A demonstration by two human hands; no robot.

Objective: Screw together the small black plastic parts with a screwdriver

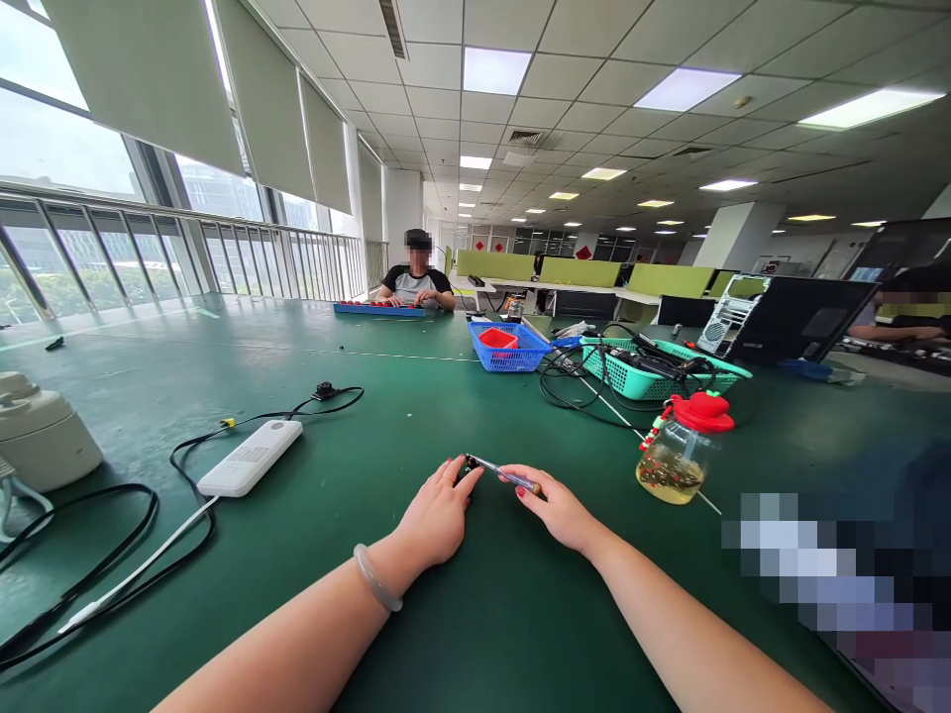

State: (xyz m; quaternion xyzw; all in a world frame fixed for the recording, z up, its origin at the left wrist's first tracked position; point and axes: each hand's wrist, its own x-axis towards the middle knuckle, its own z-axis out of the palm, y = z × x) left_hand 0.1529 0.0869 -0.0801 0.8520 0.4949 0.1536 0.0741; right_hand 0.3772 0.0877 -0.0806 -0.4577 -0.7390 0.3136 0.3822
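My left hand (435,517) rests low over the green table (416,426), wearing a pale bangle (377,578) on the wrist. Its thumb and fingers close around a small dark part (470,462), mostly hidden, whose kind I cannot make out. In my right hand (559,511) is a slim screwdriver (512,477), pinched between thumb and fingers. The screwdriver slants to the left, with its thin metal end at the dark part. Whether the tip touches it or sits in it cannot be seen.
To the right stands a red-lidded drink jar (678,456). Farther back are a blue basket (512,358) and a teal basket (631,381) of cables. A white power adapter (253,458) and cords lie left. Across the table sits a person (417,282) at a blue tray (378,310).
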